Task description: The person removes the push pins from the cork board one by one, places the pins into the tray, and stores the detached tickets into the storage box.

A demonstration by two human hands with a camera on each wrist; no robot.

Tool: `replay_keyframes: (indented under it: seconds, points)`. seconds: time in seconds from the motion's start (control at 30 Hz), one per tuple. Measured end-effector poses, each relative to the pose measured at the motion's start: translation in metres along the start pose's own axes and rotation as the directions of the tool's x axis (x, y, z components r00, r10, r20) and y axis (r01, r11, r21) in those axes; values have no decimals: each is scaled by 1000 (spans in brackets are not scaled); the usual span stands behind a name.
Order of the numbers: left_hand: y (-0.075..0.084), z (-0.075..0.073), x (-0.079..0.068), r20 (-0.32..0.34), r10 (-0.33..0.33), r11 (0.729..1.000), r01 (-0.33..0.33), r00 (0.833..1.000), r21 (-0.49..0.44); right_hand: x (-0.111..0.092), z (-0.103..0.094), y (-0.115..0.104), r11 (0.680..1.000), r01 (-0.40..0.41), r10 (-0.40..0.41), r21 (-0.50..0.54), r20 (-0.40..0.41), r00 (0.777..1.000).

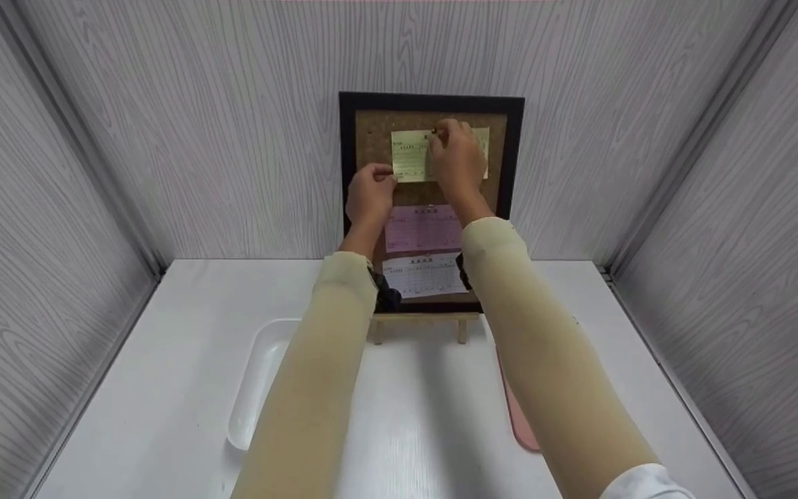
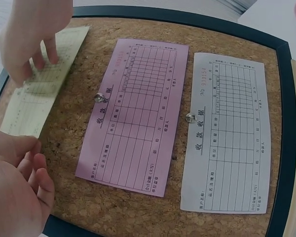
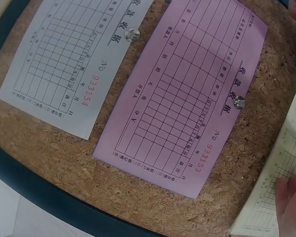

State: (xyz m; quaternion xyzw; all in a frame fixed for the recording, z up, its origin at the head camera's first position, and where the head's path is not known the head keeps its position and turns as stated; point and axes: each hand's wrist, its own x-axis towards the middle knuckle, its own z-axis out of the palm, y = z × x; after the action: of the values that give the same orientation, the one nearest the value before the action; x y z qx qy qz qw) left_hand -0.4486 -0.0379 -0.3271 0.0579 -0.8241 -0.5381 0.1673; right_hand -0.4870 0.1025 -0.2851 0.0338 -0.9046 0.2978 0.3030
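Observation:
A yellow receipt slip [image 1: 409, 158] lies against the upper part of a black-framed cork board [image 1: 373, 125]. My left hand [image 1: 371, 197] pinches the slip's lower left corner; in the left wrist view the thumb [image 2: 19, 144] lies over the paper's edge. At the slip's top middle, my right hand [image 1: 459, 156] pinches a small push pin [image 1: 433, 131], mostly hidden by the fingertips. Other right fingers [image 3: 288, 200] touch the slip's face. Below it, a pink receipt slip [image 2: 133, 118] and a white receipt slip [image 2: 227, 133] each hang from one clear push pin.
The board stands on a small wooden easel [image 1: 423, 317] near the back wall. A white tray [image 1: 255, 388] lies on the table at left, partly behind my left forearm. A pink tray [image 1: 525, 433] is partly covered by my right forearm. Grey wood-grain walls [image 1: 198, 138] enclose the table.

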Motion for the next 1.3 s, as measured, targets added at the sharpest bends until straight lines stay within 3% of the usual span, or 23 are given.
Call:
replay_keyframes:
  seconds: [0.7, 1.07, 1.3]
  points:
    - [0, 3, -5, 18, 54, 998, -53, 998, -40, 1, -5, 5, 999, -6, 5, -53, -25, 1000]
    - [5, 5, -7, 27, 43, 999, -43, 999, -8, -3, -1, 4, 997, 66, -68, -44, -68, 995]
    - [9, 6, -7, 45, 29, 1000, -28, 999, -8, -1, -3, 6, 997, 65, -67, -30, -82, 994]
